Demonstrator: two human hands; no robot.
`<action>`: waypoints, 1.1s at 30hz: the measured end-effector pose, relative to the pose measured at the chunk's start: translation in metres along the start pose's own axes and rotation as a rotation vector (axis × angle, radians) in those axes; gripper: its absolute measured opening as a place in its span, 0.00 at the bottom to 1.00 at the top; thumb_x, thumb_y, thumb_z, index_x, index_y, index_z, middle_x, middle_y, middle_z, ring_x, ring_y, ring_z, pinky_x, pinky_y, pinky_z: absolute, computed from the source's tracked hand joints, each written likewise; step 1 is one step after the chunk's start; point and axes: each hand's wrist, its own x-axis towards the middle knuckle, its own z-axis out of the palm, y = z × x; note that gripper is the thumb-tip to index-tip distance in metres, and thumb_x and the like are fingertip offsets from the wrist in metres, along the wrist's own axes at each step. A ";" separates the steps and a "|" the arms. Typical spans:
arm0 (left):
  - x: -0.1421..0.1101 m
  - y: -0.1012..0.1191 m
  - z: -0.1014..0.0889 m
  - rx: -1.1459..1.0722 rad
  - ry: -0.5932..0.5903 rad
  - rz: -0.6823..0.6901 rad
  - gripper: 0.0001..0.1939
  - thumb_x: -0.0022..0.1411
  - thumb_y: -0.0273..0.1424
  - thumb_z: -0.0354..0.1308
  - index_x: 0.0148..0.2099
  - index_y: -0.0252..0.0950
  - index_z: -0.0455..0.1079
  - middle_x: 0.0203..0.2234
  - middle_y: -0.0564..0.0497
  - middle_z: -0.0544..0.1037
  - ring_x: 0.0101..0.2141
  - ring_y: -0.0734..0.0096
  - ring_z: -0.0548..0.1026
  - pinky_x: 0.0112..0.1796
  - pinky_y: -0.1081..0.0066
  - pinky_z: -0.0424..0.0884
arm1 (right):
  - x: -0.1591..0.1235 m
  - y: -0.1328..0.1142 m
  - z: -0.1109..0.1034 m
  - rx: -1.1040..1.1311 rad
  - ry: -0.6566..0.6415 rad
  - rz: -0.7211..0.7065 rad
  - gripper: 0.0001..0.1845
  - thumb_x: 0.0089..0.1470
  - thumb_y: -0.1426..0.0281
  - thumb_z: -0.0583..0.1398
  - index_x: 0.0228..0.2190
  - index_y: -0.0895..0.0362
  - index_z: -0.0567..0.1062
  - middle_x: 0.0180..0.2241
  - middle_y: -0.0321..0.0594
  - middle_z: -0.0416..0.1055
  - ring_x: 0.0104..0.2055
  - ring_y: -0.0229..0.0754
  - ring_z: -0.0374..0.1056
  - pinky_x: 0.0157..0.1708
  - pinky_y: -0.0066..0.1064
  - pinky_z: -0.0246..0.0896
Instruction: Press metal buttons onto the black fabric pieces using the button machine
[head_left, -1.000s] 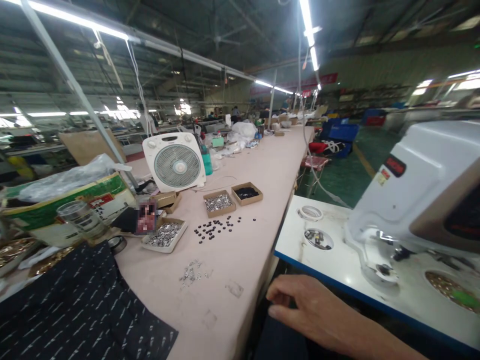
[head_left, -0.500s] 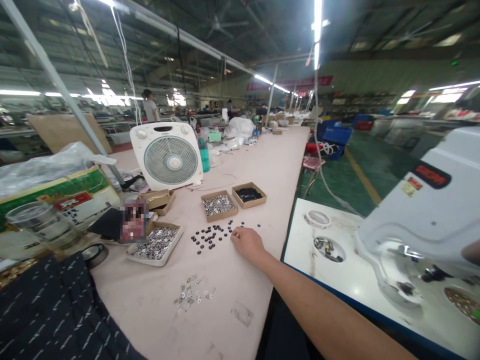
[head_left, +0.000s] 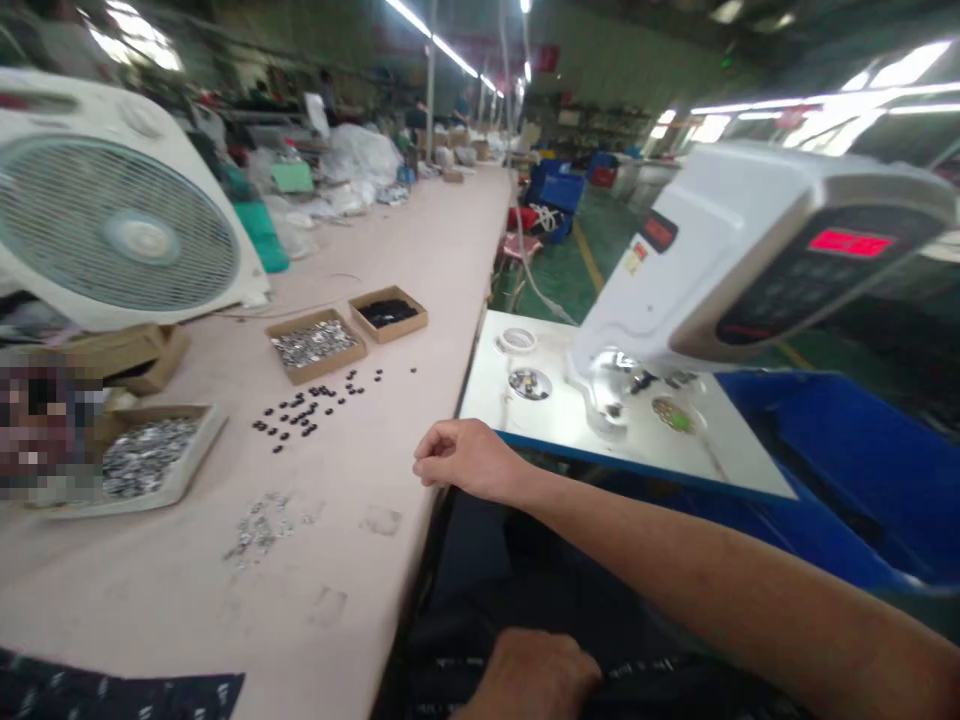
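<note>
My right hand (head_left: pixel 465 460) hovers at the edge of the long pink table (head_left: pixel 420 260), its fingers curled into a closed pinch; what it holds is hidden. To its left lie loose black buttons (head_left: pixel 307 405) scattered on the table. My left hand (head_left: pixel 536 678) rests low at the bottom of the view on dark patterned fabric (head_left: pixel 660 675) in my lap, fingers curled over it. Small silver parts (head_left: pixel 259 525) lie in a little heap nearer to me.
Cardboard trays of silver parts (head_left: pixel 315 343) and black parts (head_left: pixel 388 313) stand behind the buttons, and a white tray of silver parts (head_left: pixel 146 457) at the left. A white fan (head_left: pixel 120 235) stands far left. The white press machine (head_left: pixel 742 250) sits on its white plate (head_left: pixel 570 425) beside a blue bin (head_left: pixel 847 470).
My right hand left the black buttons and drew back, closed, to the table's edge. The view swung right and down, so the machine and my left hand on the fabric now show.
</note>
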 end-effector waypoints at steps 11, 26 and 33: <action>-0.012 0.018 0.021 0.461 0.299 0.273 0.06 0.64 0.25 0.52 0.39 0.37 0.70 0.30 0.50 0.74 0.31 0.61 0.71 0.31 0.62 0.62 | -0.251 0.085 -0.012 0.310 0.375 0.372 0.08 0.47 0.67 0.68 0.29 0.58 0.77 0.26 0.33 0.74 0.28 0.36 0.68 0.29 0.26 0.61; -0.033 0.042 0.020 0.576 0.501 0.399 0.14 0.74 0.24 0.45 0.44 0.33 0.73 0.33 0.49 0.78 0.33 0.67 0.70 0.34 0.64 0.61 | -0.294 0.086 0.007 0.330 0.391 0.229 0.04 0.52 0.74 0.67 0.33 0.55 0.80 0.29 0.33 0.78 0.31 0.36 0.72 0.33 0.25 0.67; -0.036 0.047 0.019 0.587 0.533 0.476 0.10 0.71 0.21 0.51 0.41 0.30 0.75 0.32 0.47 0.78 0.33 0.66 0.71 0.34 0.65 0.63 | -0.300 0.079 0.001 0.281 0.454 0.139 0.10 0.53 0.77 0.65 0.37 0.54 0.79 0.33 0.33 0.80 0.34 0.36 0.75 0.36 0.25 0.69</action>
